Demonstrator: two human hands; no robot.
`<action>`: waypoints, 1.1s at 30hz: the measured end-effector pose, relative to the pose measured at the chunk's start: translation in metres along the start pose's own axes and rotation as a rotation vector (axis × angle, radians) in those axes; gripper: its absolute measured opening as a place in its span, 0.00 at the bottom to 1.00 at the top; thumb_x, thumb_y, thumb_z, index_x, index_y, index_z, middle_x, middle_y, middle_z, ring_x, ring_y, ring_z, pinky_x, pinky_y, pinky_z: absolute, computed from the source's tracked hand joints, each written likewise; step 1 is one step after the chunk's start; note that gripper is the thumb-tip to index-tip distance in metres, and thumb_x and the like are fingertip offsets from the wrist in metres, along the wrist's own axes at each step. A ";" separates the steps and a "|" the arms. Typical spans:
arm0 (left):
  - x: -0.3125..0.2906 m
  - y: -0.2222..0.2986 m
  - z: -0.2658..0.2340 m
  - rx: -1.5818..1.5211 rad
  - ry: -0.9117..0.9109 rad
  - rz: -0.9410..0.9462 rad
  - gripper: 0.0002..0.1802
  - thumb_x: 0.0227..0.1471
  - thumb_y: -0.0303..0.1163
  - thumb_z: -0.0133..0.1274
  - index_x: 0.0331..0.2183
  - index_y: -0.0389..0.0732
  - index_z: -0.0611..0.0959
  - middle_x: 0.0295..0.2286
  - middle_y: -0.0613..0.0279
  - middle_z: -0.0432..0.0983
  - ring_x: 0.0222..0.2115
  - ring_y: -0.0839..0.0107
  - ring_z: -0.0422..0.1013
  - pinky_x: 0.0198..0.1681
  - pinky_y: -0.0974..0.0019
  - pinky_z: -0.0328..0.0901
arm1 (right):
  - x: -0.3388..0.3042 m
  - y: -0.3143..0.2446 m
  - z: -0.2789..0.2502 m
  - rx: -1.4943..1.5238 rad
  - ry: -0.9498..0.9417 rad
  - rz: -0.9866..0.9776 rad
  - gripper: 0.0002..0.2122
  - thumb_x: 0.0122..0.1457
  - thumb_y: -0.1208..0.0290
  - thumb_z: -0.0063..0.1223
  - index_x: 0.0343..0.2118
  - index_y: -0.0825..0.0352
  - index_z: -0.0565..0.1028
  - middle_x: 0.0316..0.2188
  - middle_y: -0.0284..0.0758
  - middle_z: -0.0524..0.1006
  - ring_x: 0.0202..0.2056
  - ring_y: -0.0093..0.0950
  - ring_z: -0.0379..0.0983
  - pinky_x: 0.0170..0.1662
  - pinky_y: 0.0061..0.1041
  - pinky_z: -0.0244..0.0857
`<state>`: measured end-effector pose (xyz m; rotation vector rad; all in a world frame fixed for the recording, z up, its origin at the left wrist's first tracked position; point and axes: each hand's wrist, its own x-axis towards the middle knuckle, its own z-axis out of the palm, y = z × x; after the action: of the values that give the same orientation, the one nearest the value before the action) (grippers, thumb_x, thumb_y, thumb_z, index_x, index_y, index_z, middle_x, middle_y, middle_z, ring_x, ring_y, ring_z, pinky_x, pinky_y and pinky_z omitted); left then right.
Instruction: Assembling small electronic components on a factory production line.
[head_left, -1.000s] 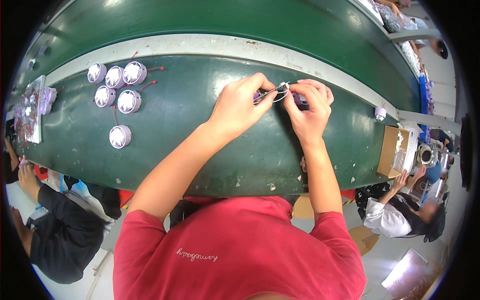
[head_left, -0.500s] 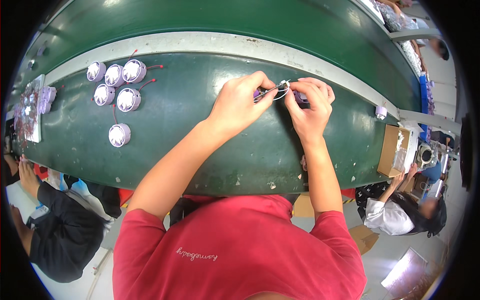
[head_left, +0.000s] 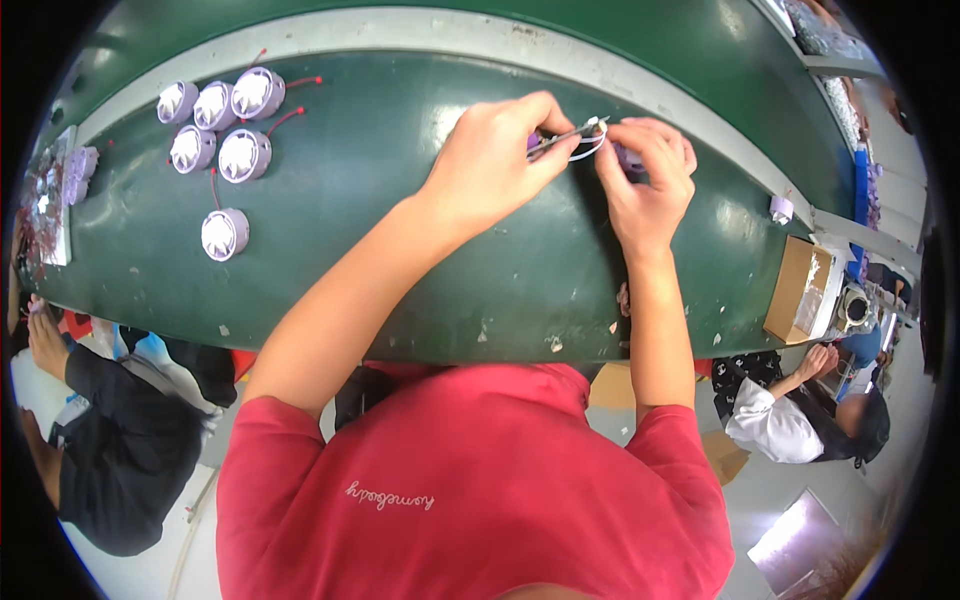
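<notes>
High over the green table, my left hand [head_left: 490, 150] is closed round a thin, pointed metal tool [head_left: 566, 137] that looks like tweezers. A bit of purple shows beside its fingers. The tool's tip meets a small white connector [head_left: 597, 127] at the end of a looped white wire [head_left: 588, 155]. My right hand [head_left: 650, 180] pinches this wire near the connector. Behind its fingers is a light purple part [head_left: 629, 158], mostly hidden, so I cannot tell its full shape. To the left stand several round purple fan units [head_left: 244, 155] with white blades and red-tipped leads.
A white tray [head_left: 62, 225] with reddish wires lies at the far left, next to more purple units [head_left: 80, 175]. At the right are a small purple part [head_left: 781, 208] and a cardboard box [head_left: 797, 290]. A pale ledge [head_left: 400, 30] runs behind. Co-workers sit on both sides.
My view has shifted, so the fan units appear higher and further left. Both hands appear higher and further right, still at the wire. The right co-worker's hands have come away from the box.
</notes>
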<state>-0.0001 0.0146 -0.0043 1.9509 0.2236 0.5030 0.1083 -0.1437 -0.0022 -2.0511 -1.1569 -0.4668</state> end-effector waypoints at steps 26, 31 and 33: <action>-0.003 -0.005 0.001 0.082 0.006 0.129 0.08 0.50 0.27 0.62 0.32 0.35 0.81 0.29 0.57 0.82 0.28 0.65 0.79 0.32 0.67 0.72 | -0.005 0.011 0.003 0.151 -0.023 0.062 0.06 0.46 0.75 0.68 0.29 0.61 0.82 0.28 0.27 0.82 0.39 0.26 0.77 0.49 0.28 0.59; -0.002 -0.006 0.000 0.066 -0.003 0.133 0.08 0.51 0.27 0.62 0.32 0.35 0.81 0.29 0.57 0.82 0.28 0.65 0.78 0.32 0.67 0.72 | -0.004 0.011 0.003 0.127 -0.021 0.045 0.07 0.46 0.74 0.68 0.29 0.61 0.82 0.29 0.26 0.82 0.39 0.27 0.77 0.49 0.28 0.58; -0.004 -0.004 0.000 0.056 -0.016 0.107 0.07 0.51 0.27 0.62 0.32 0.35 0.81 0.29 0.57 0.82 0.27 0.65 0.78 0.32 0.67 0.72 | -0.007 0.011 0.002 0.111 -0.016 0.044 0.07 0.46 0.74 0.68 0.29 0.61 0.82 0.29 0.26 0.82 0.39 0.27 0.77 0.50 0.28 0.58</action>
<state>-0.0035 0.0142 -0.0087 2.0283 0.1251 0.5557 0.1135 -0.1495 -0.0126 -1.9835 -1.1196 -0.3567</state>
